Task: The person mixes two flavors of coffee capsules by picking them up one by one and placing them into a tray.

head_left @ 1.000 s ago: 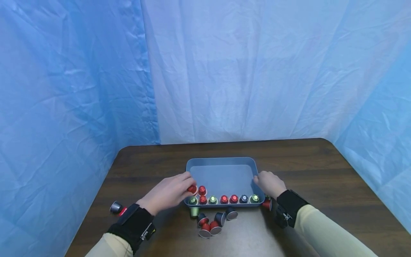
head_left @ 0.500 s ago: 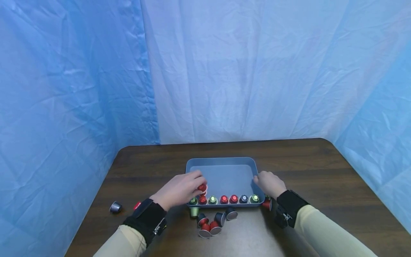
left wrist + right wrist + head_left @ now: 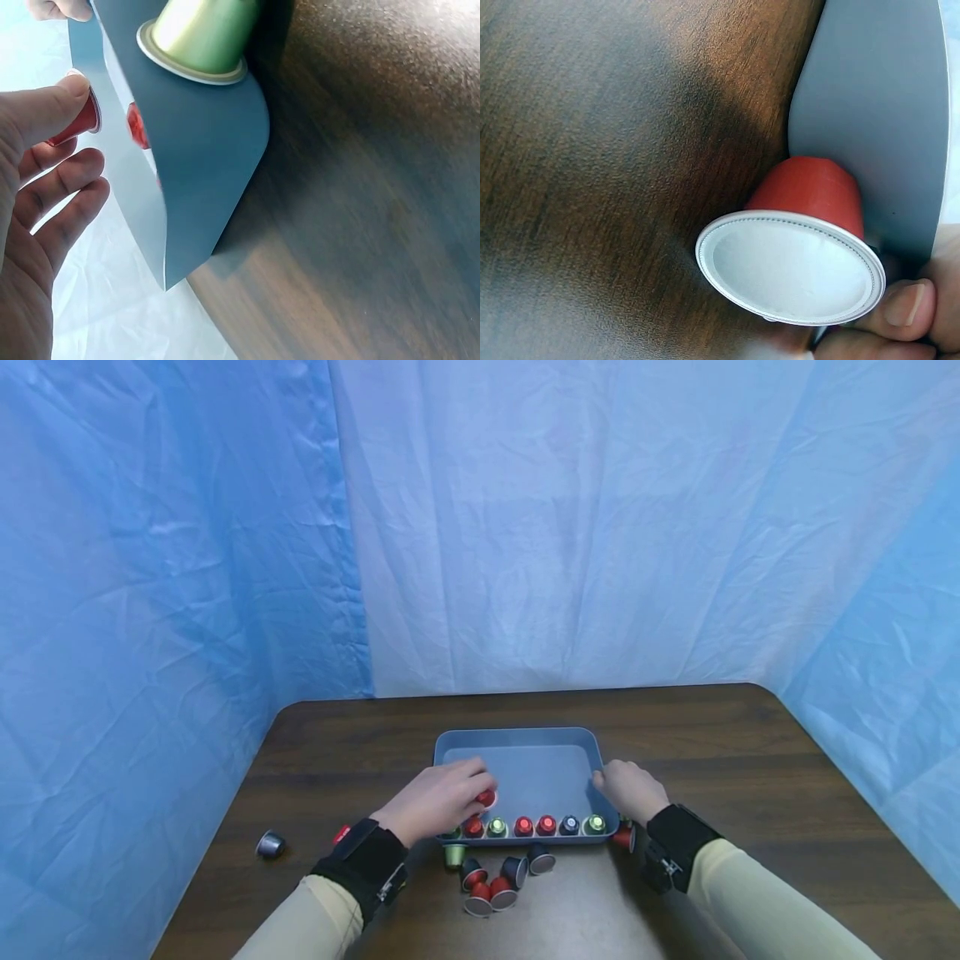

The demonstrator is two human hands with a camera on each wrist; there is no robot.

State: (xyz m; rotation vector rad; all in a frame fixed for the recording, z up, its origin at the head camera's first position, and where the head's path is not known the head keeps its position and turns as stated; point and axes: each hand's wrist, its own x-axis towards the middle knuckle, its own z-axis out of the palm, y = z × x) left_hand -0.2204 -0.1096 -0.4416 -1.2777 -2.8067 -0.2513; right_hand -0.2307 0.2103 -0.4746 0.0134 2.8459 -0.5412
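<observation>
A small red coffee capsule (image 3: 486, 797), cone-shaped with a silver rim, is pinched in the fingertips of the left hand (image 3: 438, 797) just above the floor of a shallow blue-grey tray (image 3: 525, 737), behind the capsule row along its near wall. The tray sits flat on the table; the right hand (image 3: 628, 789) grips its right rim.
</observation>
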